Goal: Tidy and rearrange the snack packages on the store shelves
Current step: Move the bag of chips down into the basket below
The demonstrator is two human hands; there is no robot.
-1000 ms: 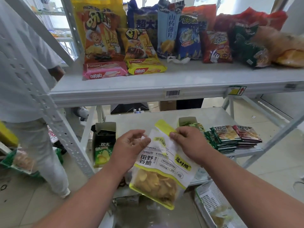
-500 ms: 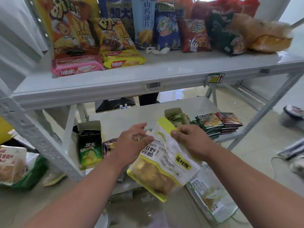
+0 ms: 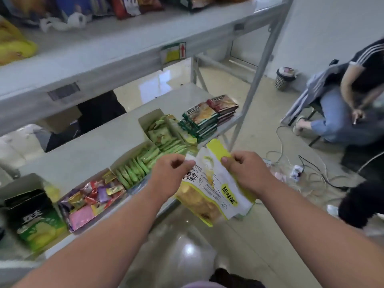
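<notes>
Lower grey metal shelf (image 3: pixel 87 154), left to right: green-and-black chip box (image 3: pixel 35 217) at 9 o'clock, open carton of mixed candies (image 3: pixel 91 196), green sachets (image 3: pixel 145 161). Left hand (image 3: pixel 172 173) and right hand (image 3: pixel 243 171) both pinch the white-and-yellow chip pouch (image 3: pixel 214 188), now carried rightward to 3 o'clock, past the shelf's front edge. Likely being repositioned; not yet shelved.
</notes>
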